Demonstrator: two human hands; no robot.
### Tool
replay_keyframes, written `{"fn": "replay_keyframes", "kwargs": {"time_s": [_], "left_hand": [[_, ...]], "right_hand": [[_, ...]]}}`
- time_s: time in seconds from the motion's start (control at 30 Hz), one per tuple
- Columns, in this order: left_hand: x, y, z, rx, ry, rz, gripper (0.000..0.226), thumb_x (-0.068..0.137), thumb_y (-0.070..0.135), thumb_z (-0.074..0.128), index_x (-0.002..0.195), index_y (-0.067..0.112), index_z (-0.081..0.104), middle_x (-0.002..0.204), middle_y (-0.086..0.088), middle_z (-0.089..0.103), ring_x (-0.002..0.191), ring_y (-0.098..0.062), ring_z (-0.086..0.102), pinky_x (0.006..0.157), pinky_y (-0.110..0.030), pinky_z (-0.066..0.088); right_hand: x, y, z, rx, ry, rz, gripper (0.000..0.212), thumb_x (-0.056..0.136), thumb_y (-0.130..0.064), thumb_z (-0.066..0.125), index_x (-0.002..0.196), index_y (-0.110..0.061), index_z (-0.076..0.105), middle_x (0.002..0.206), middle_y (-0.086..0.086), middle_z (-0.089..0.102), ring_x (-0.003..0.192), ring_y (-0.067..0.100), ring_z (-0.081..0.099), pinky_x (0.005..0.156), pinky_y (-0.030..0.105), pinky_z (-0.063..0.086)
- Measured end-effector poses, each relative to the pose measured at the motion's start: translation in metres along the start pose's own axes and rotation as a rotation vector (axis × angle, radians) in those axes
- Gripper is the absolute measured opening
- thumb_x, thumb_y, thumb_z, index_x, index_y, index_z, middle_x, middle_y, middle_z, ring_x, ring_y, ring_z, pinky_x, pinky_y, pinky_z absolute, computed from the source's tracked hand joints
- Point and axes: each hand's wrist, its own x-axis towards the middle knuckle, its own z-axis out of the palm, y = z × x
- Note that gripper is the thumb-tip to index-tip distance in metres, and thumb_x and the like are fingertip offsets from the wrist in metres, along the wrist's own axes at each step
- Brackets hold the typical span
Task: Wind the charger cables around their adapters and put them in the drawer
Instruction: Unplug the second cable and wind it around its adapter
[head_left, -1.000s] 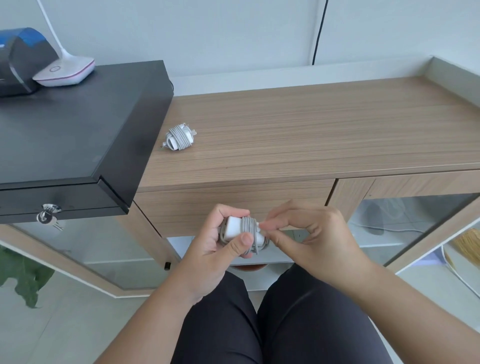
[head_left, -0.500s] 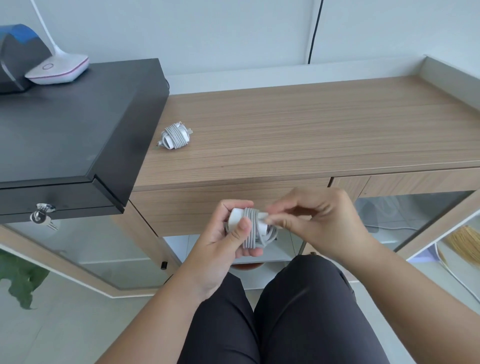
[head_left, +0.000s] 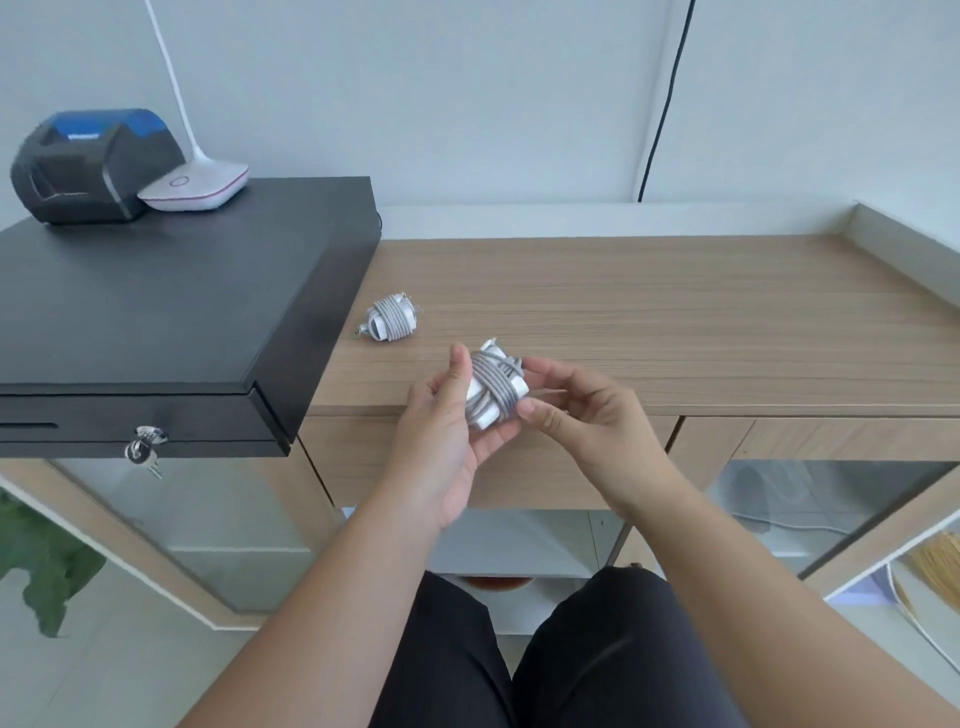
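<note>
Both hands (head_left: 524, 415) raised wound adapter (head_left: 493, 387) higher.

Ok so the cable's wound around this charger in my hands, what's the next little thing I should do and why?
Probably tuck the loose cable end under the wraps with your right hand, while the left hand holds the adapter. The coils look complete, like those on the wound charger on the wooden counter, and your fingers are at the coil's edge. No drawer looks open yet.

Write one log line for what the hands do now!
both hands: left, right | hold wound charger | second charger on counter
</note>
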Motion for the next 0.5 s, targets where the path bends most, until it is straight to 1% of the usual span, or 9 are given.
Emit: {"fn": "replay_keyframes", "kwargs": {"time_s": [0.07, 0.1, 0.17, 0.23, 0.3, 0.37, 0.43, 0.5], "left_hand": [[0.008, 0.01, 0.003, -0.061, -0.03, -0.086, 0.044, 0.1, 0.035, 0.048, 0.127, 0.001, 0.056, 0.12, -0.018, 0.068, 0.108, -0.027, 0.068, 0.089, -0.04, 0.056], [0.013, 0.013, 0.003, -0.016, -0.033, -0.097, 0.039, 0.101, 0.029, 0.047, 0.128, 0.003, 0.057, 0.124, -0.017, 0.066, 0.111, -0.027, 0.066, 0.093, -0.04, 0.053], [0.022, 0.015, -0.001, 0.198, -0.034, -0.024, 0.031, 0.1, 0.017, 0.048, 0.128, 0.007, 0.057, 0.125, -0.014, 0.066, 0.11, -0.025, 0.064, 0.095, -0.037, 0.05], [0.03, 0.017, -0.007, 0.406, -0.034, 0.078, 0.03, 0.098, 0.012, 0.054, 0.128, 0.01, 0.056, 0.118, -0.008, 0.069, 0.104, -0.02, 0.066, 0.09, -0.032, 0.053], [0.037, 0.019, -0.011, 0.526, -0.016, 0.12, 0.033, 0.095, 0.016, 0.061, 0.128, 0.011, 0.057, 0.109, -0.004, 0.071, 0.1, -0.017, 0.068, 0.082, -0.027, 0.055], [0.044, 0.023, -0.013, 0.622, 0.002, 0.136, 0.031, 0.093, 0.021, 0.065, 0.122, 0.01, 0.061, 0.1, -0.001, 0.072, 0.091, -0.013, 0.07, 0.075, -0.024, 0.058], [0.05, 0.025, -0.014, 0.659, 0.017, 0.137, 0.028, 0.091, 0.024, 0.067, 0.115, 0.01, 0.065, 0.093, 0.0, 0.074, 0.085, -0.01, 0.071, 0.067, -0.022, 0.058], [0.058, 0.028, -0.016, 0.64, 0.039, 0.118, 0.028, 0.089, 0.025, 0.07, 0.112, 0.01, 0.068, 0.092, -0.002, 0.074, 0.081, -0.01, 0.071, 0.06, -0.021, 0.057]], "right_hand": [[0.014, -0.002, 0.004, 0.028, 0.09, 0.011, 0.034, 0.082, -0.008, 0.073, 0.114, -0.014, 0.067, 0.107, 0.009, 0.073, 0.098, 0.02, 0.069, 0.084, 0.026, 0.055], [0.021, -0.003, 0.004, 0.032, 0.134, 0.017, 0.03, 0.083, -0.007, 0.072, 0.112, -0.014, 0.068, 0.106, 0.009, 0.073, 0.097, 0.017, 0.069, 0.083, 0.024, 0.054], [0.033, -0.003, 0.002, 0.028, 0.185, 0.025, 0.026, 0.084, -0.008, 0.071, 0.109, -0.013, 0.07, 0.102, 0.007, 0.075, 0.095, 0.014, 0.068, 0.085, 0.024, 0.053], [0.043, -0.001, 0.002, 0.019, 0.212, 0.038, 0.022, 0.084, -0.011, 0.072, 0.106, -0.014, 0.072, 0.098, 0.005, 0.076, 0.094, 0.015, 0.068, 0.089, 0.027, 0.053], [0.051, 0.002, 0.003, 0.024, 0.231, 0.048, 0.017, 0.085, -0.012, 0.072, 0.101, -0.015, 0.073, 0.095, 0.004, 0.076, 0.092, 0.013, 0.069, 0.09, 0.028, 0.053], [0.06, 0.004, 0.004, 0.008, 0.241, 0.05, 0.013, 0.085, -0.014, 0.071, 0.097, -0.018, 0.073, 0.094, 0.0, 0.077, 0.093, 0.011, 0.07, 0.09, 0.027, 0.052], [0.069, 0.005, 0.004, -0.03, 0.24, 0.05, 0.01, 0.085, -0.016, 0.072, 0.094, -0.022, 0.073, 0.094, -0.002, 0.077, 0.095, 0.01, 0.07, 0.091, 0.026, 0.051], [0.077, 0.006, 0.005, -0.053, 0.243, 0.043, 0.01, 0.085, -0.016, 0.072, 0.092, -0.023, 0.073, 0.094, -0.003, 0.076, 0.095, 0.008, 0.07, 0.09, 0.025, 0.051]]}}
